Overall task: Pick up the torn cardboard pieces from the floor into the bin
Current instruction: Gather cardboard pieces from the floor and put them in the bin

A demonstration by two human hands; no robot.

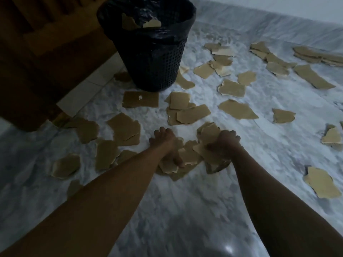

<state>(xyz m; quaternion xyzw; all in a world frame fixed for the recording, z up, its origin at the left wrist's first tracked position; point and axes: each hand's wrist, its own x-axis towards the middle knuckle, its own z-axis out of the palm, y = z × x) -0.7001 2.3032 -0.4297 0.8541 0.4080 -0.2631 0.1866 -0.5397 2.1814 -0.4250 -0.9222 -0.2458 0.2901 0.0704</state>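
Head view: right grip (222, 143) closed round a wad of pieces (207, 133), just above the floor (185, 210). Left grip (165, 143) curled onto more pieces just beside it; whether clamping any, impossible to tell. Many others strewn flat all around, a few already in the bin (154, 67) ahead. Probably light, thin, stiff, slippery when stacked: best pinched at a lifted torn edge, several together.

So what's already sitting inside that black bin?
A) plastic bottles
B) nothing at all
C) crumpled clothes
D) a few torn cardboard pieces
D: torn cardboard pieces show tan against the black liner inside the bin.
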